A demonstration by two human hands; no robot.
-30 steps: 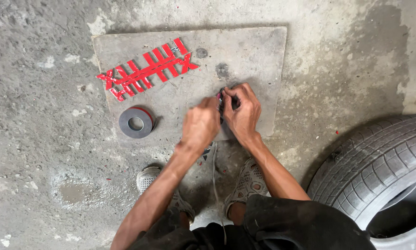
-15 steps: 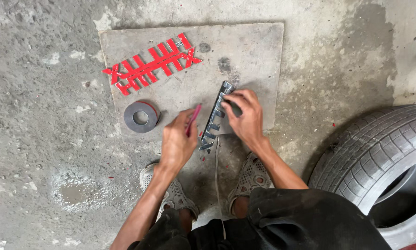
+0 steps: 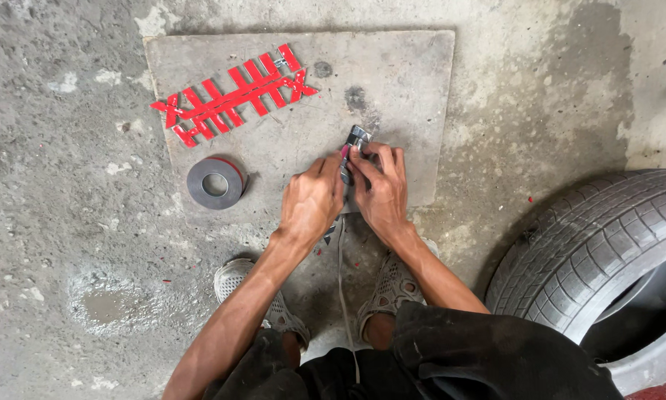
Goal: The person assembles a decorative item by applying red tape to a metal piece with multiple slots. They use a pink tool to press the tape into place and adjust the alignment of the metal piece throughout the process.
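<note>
Pinching a short metal strip (image 3: pixel 354 148) with red backing, fingers of left hand (image 3: pixel 311 201) and right hand (image 3: pixel 381 191) close narrowly on its near end; its long axis points away. Tape roll (image 3: pixel 214 183) lies leftward; red strips (image 3: pixel 233 96) beyond; tyre (image 3: pixel 600 252) rightward.

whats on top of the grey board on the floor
On the grey board lie red tape strips and, at its edge, a grey tape roll. The left hand and right hand hide most of a small metal piece.
</note>
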